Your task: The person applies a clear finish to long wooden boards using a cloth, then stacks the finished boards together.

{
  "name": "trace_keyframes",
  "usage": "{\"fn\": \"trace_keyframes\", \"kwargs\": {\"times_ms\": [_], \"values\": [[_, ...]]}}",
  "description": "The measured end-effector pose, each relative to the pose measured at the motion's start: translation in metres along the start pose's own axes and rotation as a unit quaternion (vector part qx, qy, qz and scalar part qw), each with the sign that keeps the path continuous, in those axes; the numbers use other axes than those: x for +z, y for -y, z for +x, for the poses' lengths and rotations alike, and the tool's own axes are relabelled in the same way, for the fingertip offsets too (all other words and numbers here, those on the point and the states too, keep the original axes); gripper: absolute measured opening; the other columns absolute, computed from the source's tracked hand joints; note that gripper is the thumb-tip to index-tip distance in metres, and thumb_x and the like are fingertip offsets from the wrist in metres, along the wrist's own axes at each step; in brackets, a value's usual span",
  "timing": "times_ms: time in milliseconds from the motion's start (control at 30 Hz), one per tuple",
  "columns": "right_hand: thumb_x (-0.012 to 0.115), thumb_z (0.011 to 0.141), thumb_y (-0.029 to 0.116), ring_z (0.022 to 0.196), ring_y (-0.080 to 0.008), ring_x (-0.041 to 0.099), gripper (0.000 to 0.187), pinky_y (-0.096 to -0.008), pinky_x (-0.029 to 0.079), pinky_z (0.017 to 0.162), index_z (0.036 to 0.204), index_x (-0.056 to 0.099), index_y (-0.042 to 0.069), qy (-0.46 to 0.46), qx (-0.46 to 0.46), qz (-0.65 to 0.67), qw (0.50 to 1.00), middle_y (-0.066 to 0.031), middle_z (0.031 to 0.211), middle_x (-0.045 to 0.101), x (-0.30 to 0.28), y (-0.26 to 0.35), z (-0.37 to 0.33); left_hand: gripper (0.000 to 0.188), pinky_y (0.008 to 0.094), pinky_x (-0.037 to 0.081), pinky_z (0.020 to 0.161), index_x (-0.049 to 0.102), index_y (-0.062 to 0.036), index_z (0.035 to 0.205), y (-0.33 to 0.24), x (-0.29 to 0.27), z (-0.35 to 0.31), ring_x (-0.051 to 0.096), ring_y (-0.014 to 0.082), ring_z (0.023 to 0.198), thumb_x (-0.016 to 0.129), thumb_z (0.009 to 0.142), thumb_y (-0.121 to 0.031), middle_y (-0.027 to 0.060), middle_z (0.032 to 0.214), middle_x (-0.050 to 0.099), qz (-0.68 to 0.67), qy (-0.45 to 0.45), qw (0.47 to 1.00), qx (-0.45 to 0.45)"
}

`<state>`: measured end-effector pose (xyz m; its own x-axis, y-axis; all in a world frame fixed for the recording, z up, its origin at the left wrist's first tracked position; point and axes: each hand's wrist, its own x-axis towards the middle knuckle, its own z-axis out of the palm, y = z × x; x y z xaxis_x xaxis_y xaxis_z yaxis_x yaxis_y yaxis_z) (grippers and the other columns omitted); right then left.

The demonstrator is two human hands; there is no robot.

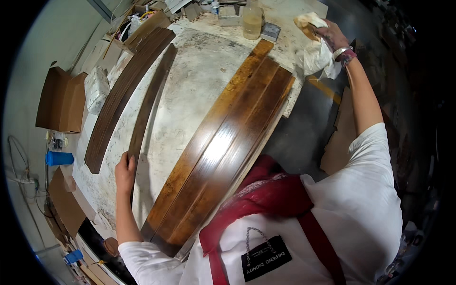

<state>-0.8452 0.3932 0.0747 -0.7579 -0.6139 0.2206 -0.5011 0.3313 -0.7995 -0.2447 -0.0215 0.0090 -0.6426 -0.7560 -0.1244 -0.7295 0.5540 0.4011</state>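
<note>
My left hand is closed round the near part of a long, narrow dark-brown wooden board, tilted on its edge over the worktable. To its right lie several glossy brown stained boards, side by side along the table's near edge, with light glaring off their middle. Off at the far right, my right hand grips a crumpled white rag with yellow-brown stains. The rag hangs beyond the table's right corner, apart from the boards. A bracelet circles that wrist.
Left of the held board lies a stack of dark boards. A jar of yellowish liquid and a grey block stand at the back. An open cardboard box, a wrapped white bundle and a blue cup line the left side.
</note>
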Motion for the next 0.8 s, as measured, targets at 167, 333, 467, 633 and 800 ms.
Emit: {"fn": "trace_keyframes", "kwargs": {"times_ms": [167, 333, 467, 633, 800], "values": [[0.064, 0.071, -0.001, 0.083, -0.0155, 0.058, 0.057, -0.027, 0.047, 0.079, 0.127, 0.05, -0.001, -0.025, 0.069, 0.06, 0.996, -0.0089, 0.103, 0.063, -0.013, -0.064, -0.037, 0.027, 0.0311, 0.045, 0.077, 0.056, 0.0052, 0.11, -0.055, -0.057, -0.064, 0.054, 0.0172, 0.08, 0.054, 0.095, -0.016, 0.0144, 0.09, 0.065, -0.092, 0.016, 0.993, 0.074], [0.057, 0.071, -0.002, 0.093, -0.0131, 0.057, 0.062, -0.0232, 0.045, 0.084, 0.132, 0.047, -0.001, 0.162, 0.104, 0.12, 0.974, -0.0069, 0.112, 0.059, -0.006, -0.049, -0.032, 0.031, 0.0281, 0.045, 0.088, 0.06, 0.0045, 0.115, -0.105, -0.057, -0.142, 0.059, 0.0152, 0.095, 0.059, 0.085, -0.001, 0.0095, 0.101, 0.067, -0.183, 0.084, 0.979, -0.01], [0.059, 0.069, 0.0, 0.092, -0.0131, 0.058, 0.06, -0.024, 0.047, 0.083, 0.129, 0.051, 0.001, 0.244, 0.108, 0.071, 0.961, -0.0067, 0.107, 0.062, 0.006, -0.049, -0.006, 0.029, 0.0293, 0.046, 0.086, 0.061, 0.0044, 0.113, -0.114, -0.016, -0.159, 0.063, 0.0199, 0.096, 0.062, 0.087, -0.008, 0.0166, 0.105, 0.068, -0.175, 0.166, 0.97, 0.033], [0.062, 0.068, 0.002, 0.084, -0.0167, 0.058, 0.06, -0.0284, 0.048, 0.072, 0.128, 0.053, 0.003, 0.345, 0.147, -0.029, 0.926, -0.0068, 0.098, 0.064, 0.039, -0.007, 0.018, 0.031, 0.03, 0.047, 0.085, 0.061, 0.0035, 0.115, -0.119, 0.004, -0.157, 0.064, 0.0205, 0.095, 0.062, 0.089, -0.014, 0.0183, 0.104, 0.068, -0.203, 0.206, 0.957, 0.031], [0.065, 0.068, 0.006, 0.088, -0.0194, 0.058, 0.072, -0.0325, 0.048, 0.076, 0.136, 0.044, 0.006, 0.362, 0.068, -0.204, 0.907, -0.0108, 0.106, 0.062, 0.071, -0.008, 0.05, 0.032, 0.0306, 0.046, 0.087, 0.061, 0.0038, 0.114, -0.108, 0.008, -0.155, 0.063, 0.0207, 0.093, 0.062, 0.09, -0.017, 0.0169, 0.1, 0.068, -0.235, 0.213, 0.948, -0.028]]}}
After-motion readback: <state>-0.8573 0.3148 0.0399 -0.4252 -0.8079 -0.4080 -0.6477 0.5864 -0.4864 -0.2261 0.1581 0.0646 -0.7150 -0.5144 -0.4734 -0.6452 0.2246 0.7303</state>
